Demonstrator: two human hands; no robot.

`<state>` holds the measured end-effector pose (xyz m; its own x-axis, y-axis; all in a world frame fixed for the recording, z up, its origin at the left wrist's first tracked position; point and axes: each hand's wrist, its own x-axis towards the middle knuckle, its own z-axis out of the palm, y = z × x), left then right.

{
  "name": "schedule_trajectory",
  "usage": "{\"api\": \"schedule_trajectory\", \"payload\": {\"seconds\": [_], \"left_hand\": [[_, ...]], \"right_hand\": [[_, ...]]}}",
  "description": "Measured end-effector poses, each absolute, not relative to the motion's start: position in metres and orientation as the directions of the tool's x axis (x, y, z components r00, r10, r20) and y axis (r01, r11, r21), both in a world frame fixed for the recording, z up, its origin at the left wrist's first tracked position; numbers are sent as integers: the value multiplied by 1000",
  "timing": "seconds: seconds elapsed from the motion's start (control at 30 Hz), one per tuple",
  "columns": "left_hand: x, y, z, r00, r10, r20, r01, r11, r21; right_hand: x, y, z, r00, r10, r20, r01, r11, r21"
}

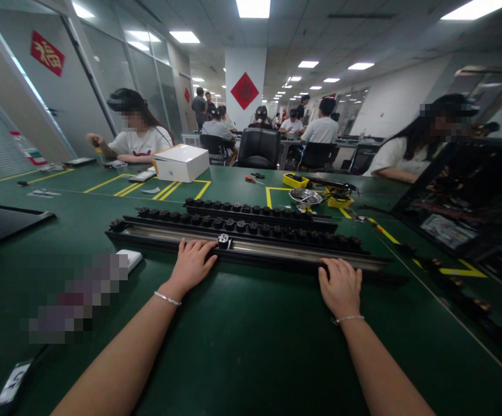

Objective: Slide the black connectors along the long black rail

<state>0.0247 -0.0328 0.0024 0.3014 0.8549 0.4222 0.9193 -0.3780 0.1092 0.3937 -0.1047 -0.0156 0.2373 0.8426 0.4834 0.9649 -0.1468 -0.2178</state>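
Observation:
A long black channel (272, 249) with a bare metallic inside lies crosswise in front of me. One black socket module (224, 241) with a pale face sits in it, left of the middle. My left hand (194, 261) is curled over the channel's near wall, its index fingertip beside the module. Farther right, the fingers of my right hand (341, 283) hook over the same near wall. Just behind are a row of black socket modules (241, 226) and a second similar row (244, 208).
A white box (182, 162), a metal bowl (305, 197) and yellow bins (295, 180) stand farther back. A screwdriver (253, 179) lies near them. A large dark panel (463, 196) leans at right. Co-workers sit left (140, 138) and right (407, 150).

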Motion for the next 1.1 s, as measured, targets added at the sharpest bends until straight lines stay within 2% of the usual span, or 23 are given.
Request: {"api": "schedule_trajectory", "payload": {"seconds": [0.53,1.1], "left_hand": [[26,-33,2,303,862,406,928,-364,79],[25,-33,3,305,865,399,924,-370,96]], "right_hand": [[393,-105,-13,249,853,458,963,-169,-208],[393,-105,-14,251,855,454,961,-165,-221]]}}
